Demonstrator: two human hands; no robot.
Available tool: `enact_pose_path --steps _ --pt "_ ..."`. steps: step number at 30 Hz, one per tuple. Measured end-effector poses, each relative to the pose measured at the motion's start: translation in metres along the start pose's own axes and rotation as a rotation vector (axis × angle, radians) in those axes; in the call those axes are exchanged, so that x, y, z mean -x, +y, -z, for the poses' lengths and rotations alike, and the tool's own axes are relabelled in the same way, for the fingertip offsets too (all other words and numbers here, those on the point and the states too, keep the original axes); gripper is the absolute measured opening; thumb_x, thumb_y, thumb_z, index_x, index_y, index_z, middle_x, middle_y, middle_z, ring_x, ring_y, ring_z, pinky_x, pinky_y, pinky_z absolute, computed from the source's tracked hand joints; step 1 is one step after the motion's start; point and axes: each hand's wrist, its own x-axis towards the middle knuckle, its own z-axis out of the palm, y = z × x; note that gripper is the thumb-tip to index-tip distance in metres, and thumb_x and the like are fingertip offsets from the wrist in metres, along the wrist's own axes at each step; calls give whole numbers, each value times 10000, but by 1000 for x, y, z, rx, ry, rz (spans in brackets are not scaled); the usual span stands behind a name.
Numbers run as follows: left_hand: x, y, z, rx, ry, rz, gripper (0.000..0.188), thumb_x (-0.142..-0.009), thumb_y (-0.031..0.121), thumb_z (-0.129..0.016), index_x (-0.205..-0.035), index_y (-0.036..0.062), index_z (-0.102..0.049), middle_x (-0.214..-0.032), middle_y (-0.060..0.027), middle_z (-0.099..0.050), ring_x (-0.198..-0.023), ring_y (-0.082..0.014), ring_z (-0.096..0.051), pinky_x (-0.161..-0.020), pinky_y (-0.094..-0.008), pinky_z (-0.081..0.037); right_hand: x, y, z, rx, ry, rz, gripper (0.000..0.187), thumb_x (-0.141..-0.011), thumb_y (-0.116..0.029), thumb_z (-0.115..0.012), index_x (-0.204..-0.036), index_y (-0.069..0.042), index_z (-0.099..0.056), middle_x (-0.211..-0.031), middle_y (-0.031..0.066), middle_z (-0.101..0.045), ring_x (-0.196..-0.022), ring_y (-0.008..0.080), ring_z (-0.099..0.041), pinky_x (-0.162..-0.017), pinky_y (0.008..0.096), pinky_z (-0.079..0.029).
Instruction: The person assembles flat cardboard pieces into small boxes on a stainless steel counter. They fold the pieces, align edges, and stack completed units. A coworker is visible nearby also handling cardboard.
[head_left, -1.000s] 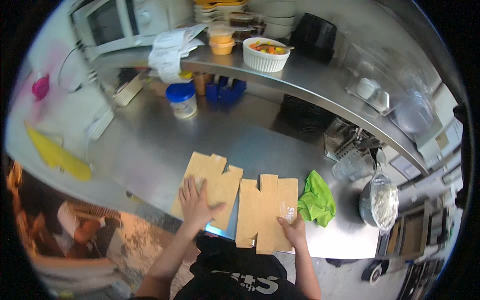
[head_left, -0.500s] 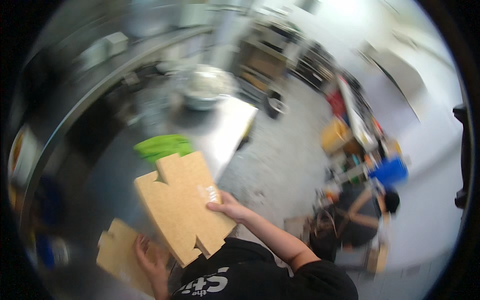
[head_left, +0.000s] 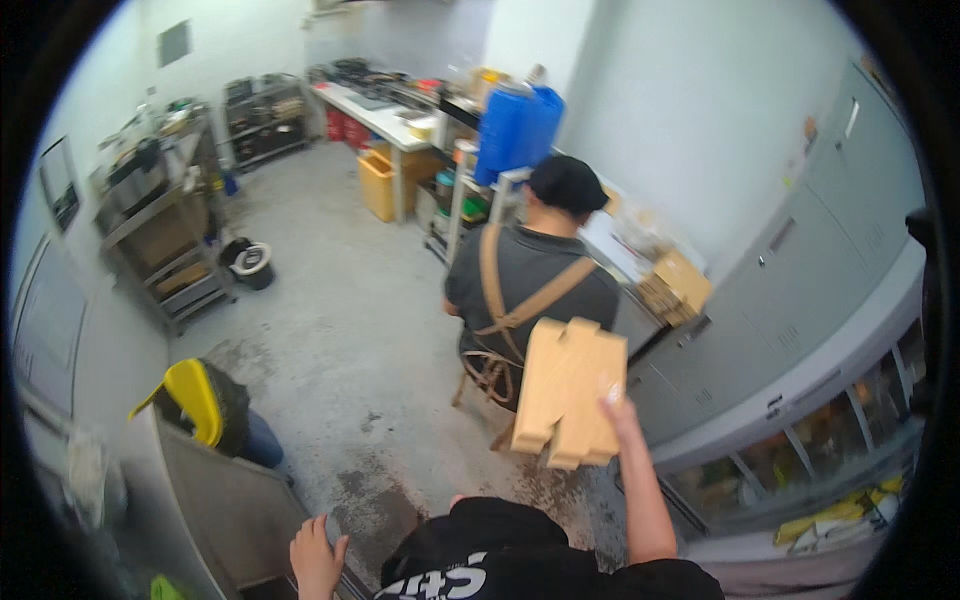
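My right hand (head_left: 618,408) grips the right edge of a folded-flat brown cardboard box (head_left: 572,385), with notched ends and a small pale print. It looks thick, and I cannot tell whether several are stacked together. The cardboard is raised in front of me, overlapping the back of a seated person (head_left: 530,260) in this view. Low at the left, my left hand (head_left: 316,555) is empty, thumb apart from the fingers, close to the end of a steel counter (head_left: 215,490).
Grey lockers (head_left: 770,290) line the right, above a glass-fronted case (head_left: 800,450). A yellow-rimmed bin (head_left: 195,400) stands beside the counter. Farther off are a black bucket (head_left: 252,265), a steel rack (head_left: 165,240), an orange bin (head_left: 378,185) and a blue container (head_left: 515,130). Wet-looking dark patches mark the floor (head_left: 350,370).
My view has swung right, from the counter to the room and the seated person. The right hand's cardboard is carried along. My left hand has come away from another flat cardboard piece.
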Motion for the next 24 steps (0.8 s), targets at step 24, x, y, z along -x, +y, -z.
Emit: enact_pose_path --steps 24 --pt "-393 352 -38 596 -185 -988 172 -742 97 -722 -897 89 -649 -743 -60 -614 -642 -243 -614 -542 -343 -473 -305 7 99 -343 -50 -752 333 -927 -363 -527 -1086 -84 -614 -858 41 -682 -646 155 -656 -519 302 -524"
